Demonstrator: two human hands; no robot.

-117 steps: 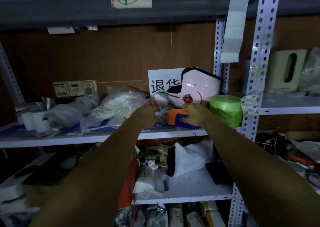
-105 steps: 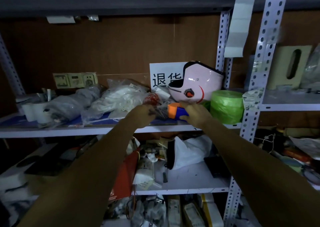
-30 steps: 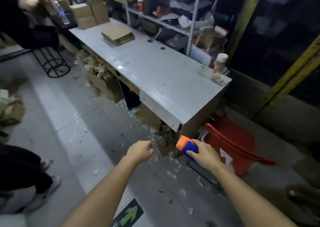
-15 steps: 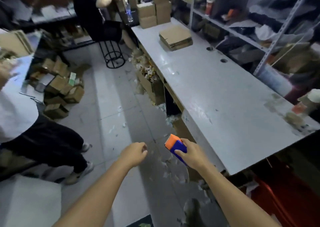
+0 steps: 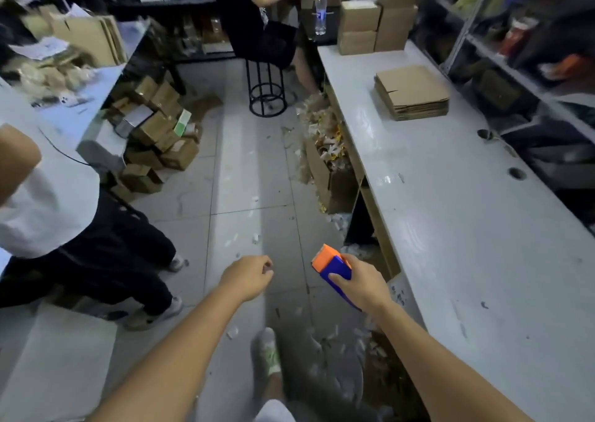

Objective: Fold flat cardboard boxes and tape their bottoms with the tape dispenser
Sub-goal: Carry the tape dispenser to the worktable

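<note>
1. Gripping a blue plastic tape dispenser with an orange end (image 5: pixel 333 265) in the right hand (image 5: pixel 360 288), thumb across its blue side; held above the floor, just beside the near edge of the long white table (image 5: pixel 467 228);
2. Curling the left hand (image 5: pixel 249 278) into a loose fist, nothing seen in it (palm side hidden);
3. Lying well ahead on that table, a stack of flat brown cardboard boxes (image 5: pixel 412 91); beyond it, piled assembled brown boxes (image 5: pixel 376 25) near a clear water bottle (image 5: pixel 320 10).
</note>
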